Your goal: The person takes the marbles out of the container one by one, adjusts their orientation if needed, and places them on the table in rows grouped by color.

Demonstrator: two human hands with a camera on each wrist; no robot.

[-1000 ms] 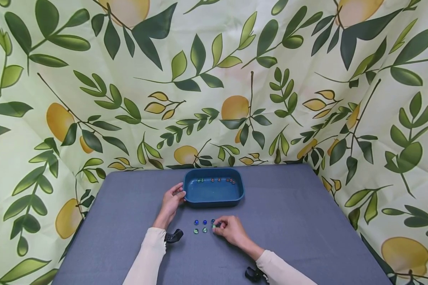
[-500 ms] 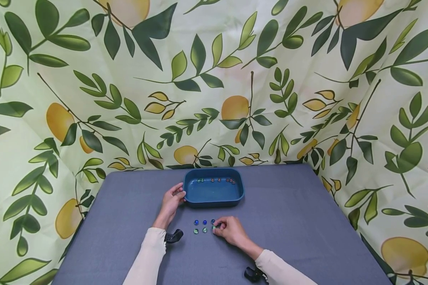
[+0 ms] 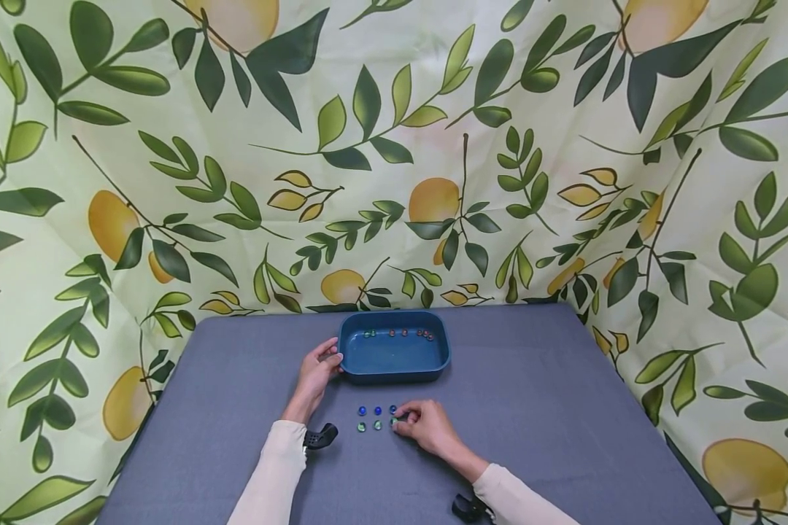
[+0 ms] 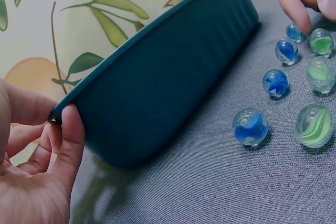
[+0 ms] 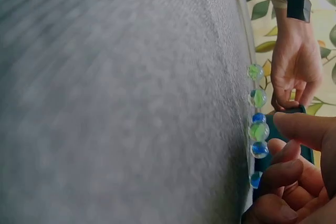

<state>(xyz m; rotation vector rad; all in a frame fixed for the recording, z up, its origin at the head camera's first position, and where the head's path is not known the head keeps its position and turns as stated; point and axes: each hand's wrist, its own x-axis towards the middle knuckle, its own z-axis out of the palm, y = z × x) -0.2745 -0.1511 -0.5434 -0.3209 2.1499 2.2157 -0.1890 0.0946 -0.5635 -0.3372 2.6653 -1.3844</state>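
Note:
My left hand [image 3: 315, 373] pinches the rim of a blue plastic tub [image 4: 157, 77] at its left side, thumb and fingers on either face of the edge. My right hand [image 3: 425, 424] is just over the right end of two short rows of glass marbles, fingers bent and parted. Right below its fingertips a green-swirled marble [image 4: 322, 42] sits on the cloth, with a blue marble [image 4: 294, 32] close beside it. Along the back row lie more blue marbles [image 3: 362, 410]; the front row has green ones [image 3: 361, 427]. The right hand partly covers that end in the head view.
Inside the tub, several reddish marbles [image 3: 404, 332] and two green marbles [image 3: 370, 334] lie along the far wall. Grey cloth [image 3: 551, 408] covers the table. Behind and at both sides hangs a leaf-and-fruit-patterned curtain [image 3: 394, 168].
My right fingertips have let go of the green marble, which now shows more plainly at the row's right end. The left hand and the tub stay as they were.

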